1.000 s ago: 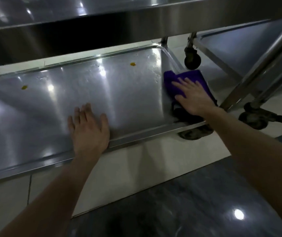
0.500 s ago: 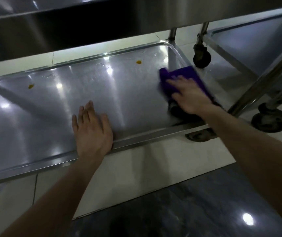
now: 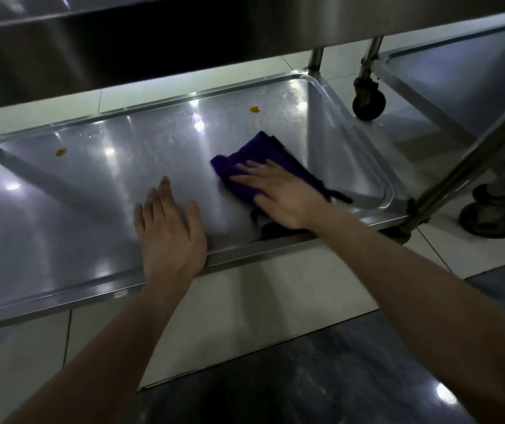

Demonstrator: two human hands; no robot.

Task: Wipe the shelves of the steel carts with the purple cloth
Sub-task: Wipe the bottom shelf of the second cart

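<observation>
The bottom shelf (image 3: 70,209) of a steel cart lies low in front of me, shiny with light spots. My right hand (image 3: 278,194) presses flat, fingers straight, on the folded purple cloth (image 3: 260,154) near the shelf's middle right. My left hand (image 3: 168,231) rests flat on the shelf by its front rim, just left of the cloth. Two small orange stains sit on the shelf, one at the far right (image 3: 254,109) and one at the far left (image 3: 60,152). Wet streaks show near the far right corner.
The cart's upper shelf (image 3: 183,29) hangs dark overhead. A second steel cart (image 3: 459,75) stands at the right with black caster wheels (image 3: 369,102). A slanted steel post (image 3: 471,154) crosses the right side. Pale floor tiles and a dark glossy floor strip lie below.
My right hand has slid the purple cloth leftward from the shelf's right edge toward the middle. My left hand stays on the front rim.
</observation>
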